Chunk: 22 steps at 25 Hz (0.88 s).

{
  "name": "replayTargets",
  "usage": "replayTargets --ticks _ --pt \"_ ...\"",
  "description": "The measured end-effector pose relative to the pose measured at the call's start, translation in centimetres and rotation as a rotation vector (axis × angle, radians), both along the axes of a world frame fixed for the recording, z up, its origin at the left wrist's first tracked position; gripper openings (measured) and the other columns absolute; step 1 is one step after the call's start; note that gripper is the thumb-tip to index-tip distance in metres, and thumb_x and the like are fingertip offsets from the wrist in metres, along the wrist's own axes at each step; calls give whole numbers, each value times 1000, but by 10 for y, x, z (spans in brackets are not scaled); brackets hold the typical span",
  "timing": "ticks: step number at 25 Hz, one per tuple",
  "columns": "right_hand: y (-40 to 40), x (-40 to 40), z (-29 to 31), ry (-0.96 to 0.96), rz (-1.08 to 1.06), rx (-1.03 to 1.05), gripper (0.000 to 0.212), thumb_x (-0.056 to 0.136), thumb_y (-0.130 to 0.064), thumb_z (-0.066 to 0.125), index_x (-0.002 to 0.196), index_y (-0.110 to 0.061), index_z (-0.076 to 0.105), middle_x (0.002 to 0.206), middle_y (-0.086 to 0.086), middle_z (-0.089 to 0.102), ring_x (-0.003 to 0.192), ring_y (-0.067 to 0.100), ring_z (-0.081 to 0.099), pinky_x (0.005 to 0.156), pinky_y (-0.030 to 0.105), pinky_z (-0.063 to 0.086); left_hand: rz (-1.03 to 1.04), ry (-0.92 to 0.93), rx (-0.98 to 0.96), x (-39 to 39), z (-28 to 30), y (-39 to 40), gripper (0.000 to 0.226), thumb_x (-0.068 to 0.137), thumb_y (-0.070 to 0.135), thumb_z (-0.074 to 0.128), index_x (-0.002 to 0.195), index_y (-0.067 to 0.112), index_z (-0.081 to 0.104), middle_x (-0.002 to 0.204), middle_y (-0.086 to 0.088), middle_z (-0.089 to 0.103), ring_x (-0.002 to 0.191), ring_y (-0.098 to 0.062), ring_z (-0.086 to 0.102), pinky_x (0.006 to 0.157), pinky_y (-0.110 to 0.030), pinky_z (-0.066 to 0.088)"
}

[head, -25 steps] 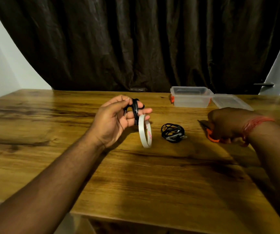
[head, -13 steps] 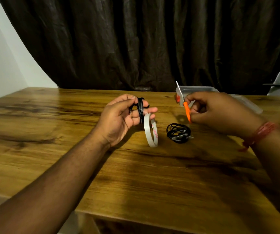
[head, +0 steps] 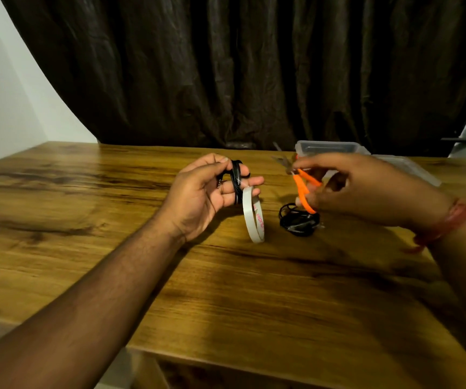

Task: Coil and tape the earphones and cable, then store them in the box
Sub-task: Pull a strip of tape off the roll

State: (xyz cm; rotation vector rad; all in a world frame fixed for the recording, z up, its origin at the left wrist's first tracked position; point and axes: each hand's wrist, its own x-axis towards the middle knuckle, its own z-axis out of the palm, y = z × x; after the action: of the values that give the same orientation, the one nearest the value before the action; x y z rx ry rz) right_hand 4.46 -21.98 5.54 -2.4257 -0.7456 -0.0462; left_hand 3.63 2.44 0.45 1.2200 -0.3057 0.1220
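My left hand (head: 203, 192) grips a black coiled cable (head: 236, 178) wound round its fingers, with a jack plug showing at the palm. A white tape roll (head: 253, 217) hangs from that coil, its lower edge near the table. My right hand (head: 366, 189) holds orange-handled scissors (head: 302, 189), the blurred blades pointing left toward the left hand. A second black coil, the earphones (head: 299, 220), lies on the table below the scissors. The clear plastic box (head: 330, 148) stands open behind my right hand.
The box's clear lid (head: 411, 168) lies to the right of the box, partly hidden by my right hand. The wooden table (head: 254, 290) stretches toward me. A dark curtain hangs behind the table's far edge.
My right hand picked the scissors up from the table at the right and carried them left and up toward the left hand. The left hand kept holding the coil and tape.
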Motion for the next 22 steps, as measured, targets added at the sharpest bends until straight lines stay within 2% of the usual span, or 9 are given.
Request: replayTargets --ticks 2,5,7,10,12,17,22 --pt "-7 -1 6 -67 -1 -186 52 68 -56 62 119 -56 51 92 -26 62 81 -8 59 70 15 45 -10 -3 -2 0 0 0 23 102 8 34 91 4 53 102 -24 64 108 -50 63 86 -54 57" --pt "-4 -2 2 -96 98 -282 54 74 -51 64 127 -51 52 91 -16 59 85 -6 52 69 8 39 -32 -9 3 0 -1 1 22 102 8 35 90 4 54 103 -25 64 110 -50 62 88 -56 55" --pt "-1 0 -2 -133 150 -333 51 76 -50 63 127 -52 52 89 -12 56 84 -3 51 66 10 37 -42 -17 20 0 -2 1 20 101 9 37 91 4 54 105 -25 64 112 -50 61 92 -58 53" --pt "1 0 -4 -151 161 -322 57 71 -56 57 127 -52 53 88 -12 55 82 0 51 67 16 38 -43 -27 31 1 -3 1 15 98 9 42 93 4 55 107 -25 63 113 -49 61 95 -59 50" --pt "0 -1 -3 -145 179 -275 56 70 -56 58 126 -54 52 89 -12 55 82 0 51 65 13 37 -43 -28 37 2 -4 1 13 96 9 44 93 4 55 108 -25 63 114 -48 60 95 -59 50" --pt "1 -2 -3 -158 247 -243 42 73 -53 59 110 -69 47 85 -11 57 83 1 52 65 12 38 -79 -33 36 2 -4 1 12 96 8 44 93 6 55 104 -22 63 112 -47 62 92 -55 54" --pt "5 0 -5 -195 251 -256 51 76 -51 57 127 -56 53 77 -30 53 82 -13 51 63 10 36 -89 -42 47 2 -4 1 13 97 9 42 93 6 55 105 -20 63 114 -47 61 91 -54 54"
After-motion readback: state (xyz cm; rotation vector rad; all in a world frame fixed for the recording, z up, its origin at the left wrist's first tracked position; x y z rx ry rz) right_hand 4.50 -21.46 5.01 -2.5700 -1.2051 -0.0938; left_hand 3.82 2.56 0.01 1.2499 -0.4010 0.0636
